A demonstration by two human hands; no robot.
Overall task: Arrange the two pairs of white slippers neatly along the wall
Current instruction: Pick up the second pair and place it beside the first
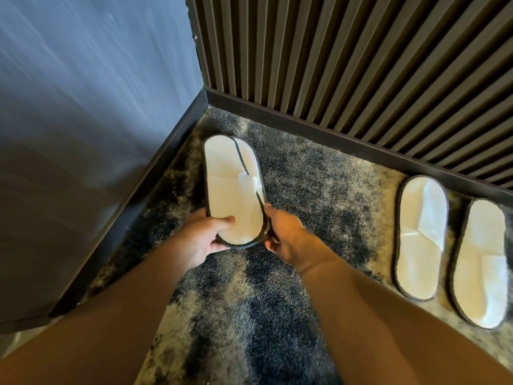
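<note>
Head view: left hand (206, 237) pinches the near end of a stacked pair of white slippers (231, 187), thumb on top, while right hand (287, 237) clamps the same end from the other side. That pair points toward the corner. Second pair (449, 251) lies side by side on the carpet (305, 184), toes just beside the slatted wall (361, 65).
</note>
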